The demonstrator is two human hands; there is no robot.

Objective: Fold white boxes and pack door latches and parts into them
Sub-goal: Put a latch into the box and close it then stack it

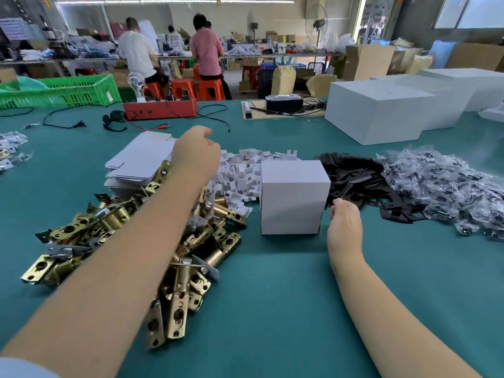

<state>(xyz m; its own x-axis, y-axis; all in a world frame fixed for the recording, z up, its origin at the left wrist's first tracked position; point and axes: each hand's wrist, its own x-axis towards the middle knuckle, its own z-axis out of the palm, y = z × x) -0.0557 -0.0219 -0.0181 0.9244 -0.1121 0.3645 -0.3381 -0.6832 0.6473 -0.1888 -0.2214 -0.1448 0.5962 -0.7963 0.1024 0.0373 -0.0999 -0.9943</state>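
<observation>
1 folded white box (293,197) stands closed on the green table (272,296). The left hand (196,151) reaches over the flat box blanks (141,162), grip unclear; the right hand (345,227) rests loosely curled beside the box, holding nothing. Brass door latches (109,227) lie heaped, so much packing seems left

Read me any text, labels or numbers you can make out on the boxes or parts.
No text can be read.
Folded white box: blank faces.
Flat box blanks: blank.
Large white cartons: no print visible.
Paper sign on the far left wall: has writing, too blurred to read.
</observation>
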